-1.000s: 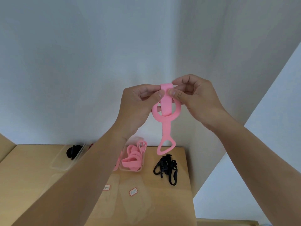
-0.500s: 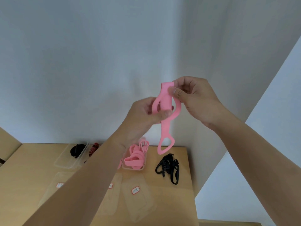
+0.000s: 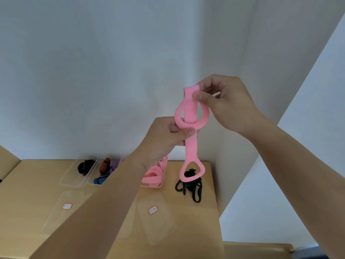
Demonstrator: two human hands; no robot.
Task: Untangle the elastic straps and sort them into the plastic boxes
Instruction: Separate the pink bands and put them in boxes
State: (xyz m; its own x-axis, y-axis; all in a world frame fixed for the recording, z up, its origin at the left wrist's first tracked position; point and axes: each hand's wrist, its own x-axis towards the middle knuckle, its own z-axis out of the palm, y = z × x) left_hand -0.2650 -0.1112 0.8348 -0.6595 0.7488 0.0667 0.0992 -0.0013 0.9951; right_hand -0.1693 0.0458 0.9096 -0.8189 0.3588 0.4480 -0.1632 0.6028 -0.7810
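Your left hand (image 3: 164,139) has slid down from the top fold to pinch the pink strap (image 3: 190,146) at its crossing, so the loop looks nearly untangled. Your right hand (image 3: 227,103) still pinches the fold, held higher. The strap hangs above the table's (image 3: 37,174) far right corner.

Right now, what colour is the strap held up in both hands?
The strap is plain pink; the head view shows it best.

Soft even daylight, wide-angle edge distortion
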